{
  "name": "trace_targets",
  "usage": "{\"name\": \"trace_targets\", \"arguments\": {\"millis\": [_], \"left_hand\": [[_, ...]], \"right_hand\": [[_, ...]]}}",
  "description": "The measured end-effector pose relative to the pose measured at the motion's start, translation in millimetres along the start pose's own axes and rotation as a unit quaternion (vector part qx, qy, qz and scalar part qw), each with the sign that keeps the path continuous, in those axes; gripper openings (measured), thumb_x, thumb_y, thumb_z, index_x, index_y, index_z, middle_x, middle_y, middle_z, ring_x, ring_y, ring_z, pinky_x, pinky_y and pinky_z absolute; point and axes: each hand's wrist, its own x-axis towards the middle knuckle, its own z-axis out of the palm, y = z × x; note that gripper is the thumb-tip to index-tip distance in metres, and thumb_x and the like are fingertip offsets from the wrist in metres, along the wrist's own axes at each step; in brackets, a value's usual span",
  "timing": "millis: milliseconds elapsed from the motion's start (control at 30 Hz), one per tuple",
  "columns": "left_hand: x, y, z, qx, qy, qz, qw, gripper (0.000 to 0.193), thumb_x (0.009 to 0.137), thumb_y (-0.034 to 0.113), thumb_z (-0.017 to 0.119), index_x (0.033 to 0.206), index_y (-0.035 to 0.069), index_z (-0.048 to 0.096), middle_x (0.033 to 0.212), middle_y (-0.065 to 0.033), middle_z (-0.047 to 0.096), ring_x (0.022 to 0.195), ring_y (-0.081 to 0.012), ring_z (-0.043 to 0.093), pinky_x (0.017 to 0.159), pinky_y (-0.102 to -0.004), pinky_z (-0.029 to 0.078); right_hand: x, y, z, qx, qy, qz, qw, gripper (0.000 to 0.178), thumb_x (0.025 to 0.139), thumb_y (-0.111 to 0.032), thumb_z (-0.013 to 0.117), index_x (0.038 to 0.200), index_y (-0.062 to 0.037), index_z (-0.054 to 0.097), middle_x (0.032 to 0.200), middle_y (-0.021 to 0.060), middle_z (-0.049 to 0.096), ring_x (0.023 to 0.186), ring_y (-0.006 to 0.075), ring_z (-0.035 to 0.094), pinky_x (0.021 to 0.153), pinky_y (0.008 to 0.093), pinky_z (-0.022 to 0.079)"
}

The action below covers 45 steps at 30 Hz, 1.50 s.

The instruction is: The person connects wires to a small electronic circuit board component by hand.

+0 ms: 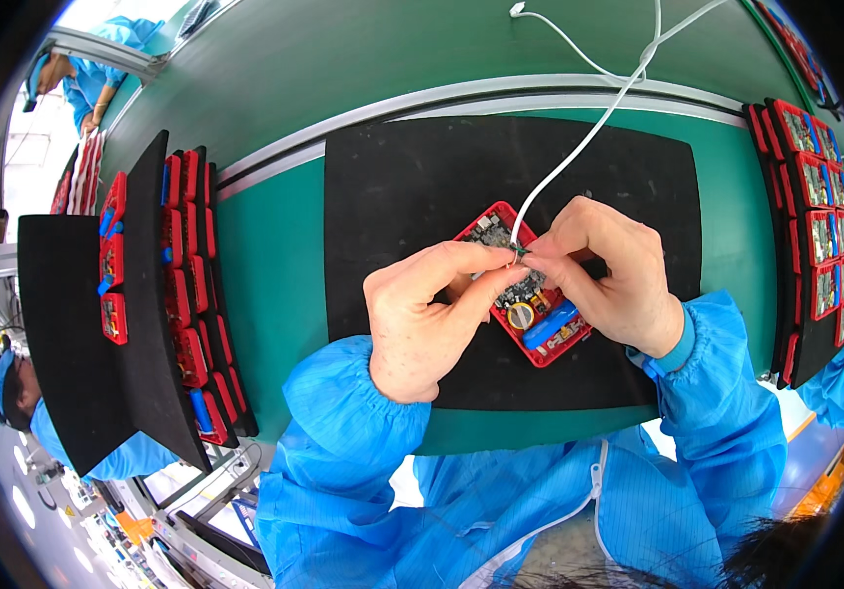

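Note:
A red open case holding a circuit board lies tilted on a black mat. A round coin cell and a blue cylindrical part sit in its near half. From above, a white cable comes down to the board's middle, with thin wires at its end. My left hand pinches those wires between thumb and forefinger. Opposite it, my right hand is also closed in a pinch on the cable's wire end, the fingertips of both hands nearly touching. The fingers hide part of the board.
Racks of red cases stand at the left and right, beside black dividers. A loose white plug lies on the green surface beyond a metal rail. Co-workers in blue appear at the left and right edges.

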Motion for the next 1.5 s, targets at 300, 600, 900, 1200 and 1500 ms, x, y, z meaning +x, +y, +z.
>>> {"name": "trace_targets", "arguments": {"millis": [300,600,900,1200,1500], "left_hand": [[0.0,1.0,1.3,-0.005,0.002,-0.006,1.0,0.013,0.077,-0.007,0.076,0.089,-0.002,0.071,0.077,-0.0089,0.07,0.059,-0.0079,0.061,0.049,-0.0187,0.047],[-2.1,0.5,-0.2,-0.003,-0.007,-0.024,1.0,0.013,0.079,-0.004,0.076,0.09,-0.001,0.071,0.08,-0.0065,0.071,0.065,-0.0074,0.064,0.055,-0.0214,0.049],[3.4,-5.4,-1.8,0.08,-0.011,0.117,0.99,0.013,0.074,-0.002,0.077,0.083,0.0,0.069,0.078,-0.0119,0.07,0.069,-0.0207,0.071,0.06,-0.0271,0.055],[2.9,-7.8,-8.5,0.149,-0.037,0.177,0.972,0.016,0.073,-0.008,0.077,0.086,-0.002,0.068,0.084,-0.0108,0.072,0.071,-0.0148,0.07,0.064,-0.0244,0.055],[4.5,-1.8,-0.4,0.124,-0.031,0.145,0.981,0.034,0.073,-0.011,0.075,0.105,0.0,0.066,0.077,-0.0073,0.072,0.064,-0.009,0.066,0.059,-0.021,0.051]], "right_hand": [[0.7,-5.0,-1.9,0.003,-0.01,0.027,1.0,0.014,0.076,0.007,0.073,0.083,-0.001,0.064,0.076,0.0096,0.064,0.069,0.019,0.064,0.059,0.028,0.051],[-1.0,2.1,2.5,-0.005,0.001,-0.013,1.0,0.012,0.078,0.0,0.071,0.084,-0.0047,0.061,0.078,0.0067,0.06,0.066,0.0224,0.062,0.056,0.0301,0.05],[1.0,-1.4,-2.1,-0.029,-0.027,-0.053,0.998,0.012,0.076,0.003,0.071,0.083,-0.0029,0.063,0.076,0.0088,0.061,0.066,0.0225,0.063,0.056,0.0296,0.051],[1.8,-3.7,-1.7,-0.063,-0.042,-0.107,0.991,0.014,0.073,0.007,0.071,0.081,-0.0012,0.064,0.076,0.0114,0.065,0.066,0.0217,0.067,0.055,0.0288,0.054],[4.0,-1.6,-2.6,-0.035,-0.037,-0.085,0.995,0.015,0.074,0.002,0.071,0.086,-0.0064,0.066,0.076,0.0076,0.063,0.063,0.0234,0.064,0.052,0.0302,0.051]]}}
